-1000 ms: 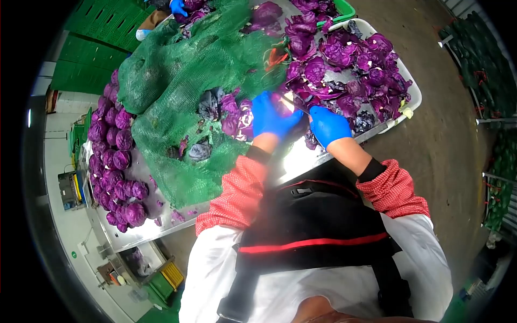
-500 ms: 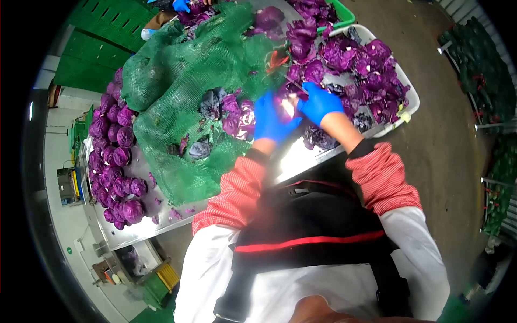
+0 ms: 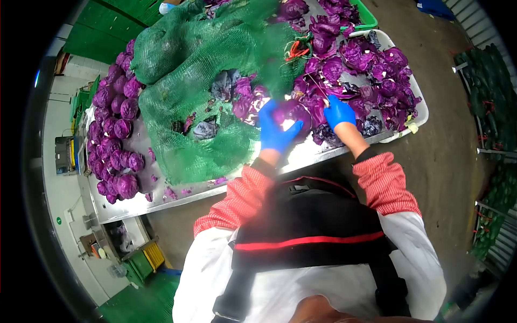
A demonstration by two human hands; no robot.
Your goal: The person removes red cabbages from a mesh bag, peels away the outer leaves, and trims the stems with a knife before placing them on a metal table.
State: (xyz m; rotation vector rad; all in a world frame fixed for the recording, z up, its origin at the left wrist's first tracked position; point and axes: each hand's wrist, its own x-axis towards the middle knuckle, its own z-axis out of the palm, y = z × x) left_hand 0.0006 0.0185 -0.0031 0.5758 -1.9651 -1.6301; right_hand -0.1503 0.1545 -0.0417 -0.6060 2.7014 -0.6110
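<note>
My left hand (image 3: 276, 130), in a blue glove, grips a red cabbage (image 3: 297, 117) near the table's front edge, with the thumb spread along its near side. To its right, my right hand (image 3: 339, 112), also gloved in blue, is closed on what looks like a thin knife (image 3: 318, 85); its slim pale blade points away to the upper left, and the handle is hidden in the fist. Loose purple leaves lie under and around the blade. Left of my left hand, cut cabbage pieces (image 3: 245, 106) and dark outer leaves (image 3: 224, 85) rest on a green mesh sack (image 3: 215, 156).
Whole red cabbages (image 3: 116, 129) are heaped at the left of the metal table (image 3: 142, 185). A white tub (image 3: 421, 107) full of leaves stands at the right, with a green crate (image 3: 368, 17) behind it. Green sacks (image 3: 487, 86) hang on racks along the right wall.
My hands have moved apart: the right one went right and down, away from the cabbage. The cabbage now shows more of its purple side. The whole view has shifted slightly.
</note>
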